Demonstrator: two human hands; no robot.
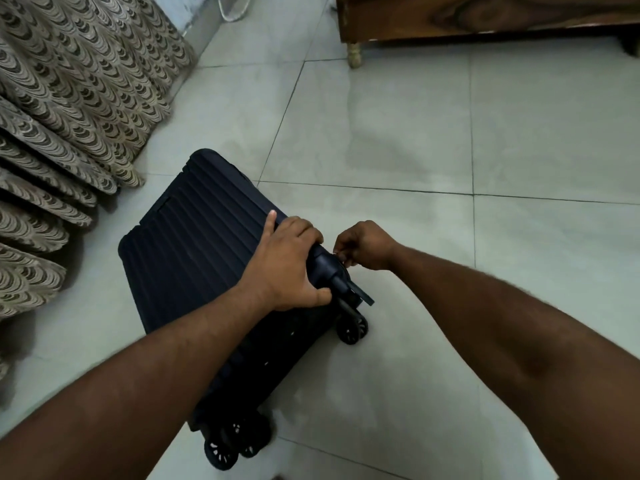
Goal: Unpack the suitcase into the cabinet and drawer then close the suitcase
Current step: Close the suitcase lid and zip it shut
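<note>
A dark navy ribbed hard-shell suitcase [194, 247] lies flat on the tiled floor with its lid down, wheels [352, 330] pointing toward me. My left hand [289, 265] presses on the suitcase's right corner near the wheel end, fingers wrapped over the edge. My right hand [363, 244] is at the suitcase's right side, fingers pinched on a small zipper pull at the seam. The cabinet and drawer are not clearly in view.
A patterned beige curtain [69, 109] hangs at the left, its folds reaching the floor beside the suitcase. A wooden furniture piece [485, 19] on short legs stands at the top right. A white cable lies near the wall at the top.
</note>
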